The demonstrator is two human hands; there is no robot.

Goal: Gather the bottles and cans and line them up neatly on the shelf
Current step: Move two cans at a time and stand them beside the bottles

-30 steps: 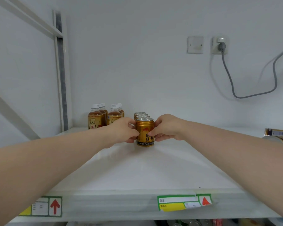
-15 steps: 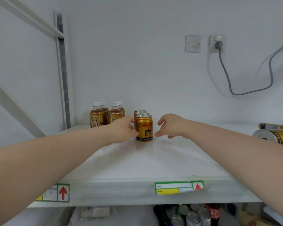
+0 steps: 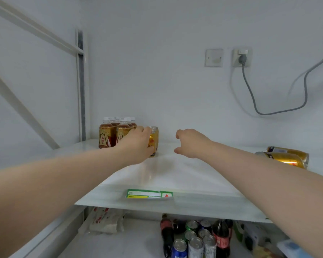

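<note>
A row of gold cans point(image 3: 154, 138) stands upright on the white shelf point(image 3: 175, 175), next to several amber bottles with white caps point(image 3: 108, 134) at the back left. My left hand point(image 3: 138, 146) rests against the left side of the front can and covers most of it. My right hand point(image 3: 191, 143) hovers to the right of the cans, fingers apart, holding nothing. Two more gold cans point(image 3: 285, 157) lie on their sides at the shelf's right end.
A lower shelf holds cola bottles and several cans point(image 3: 196, 237), plus a white packet point(image 3: 104, 220). A green price label point(image 3: 149, 194) hangs on the shelf's front edge. A wall socket with a grey cable point(image 3: 250, 90) is behind, and a shelf post point(image 3: 80, 86) stands on the left.
My right hand let go of the front gold can and drew away to the right. My left hand stays on the can. The view dropped, revealing the lower shelf.
</note>
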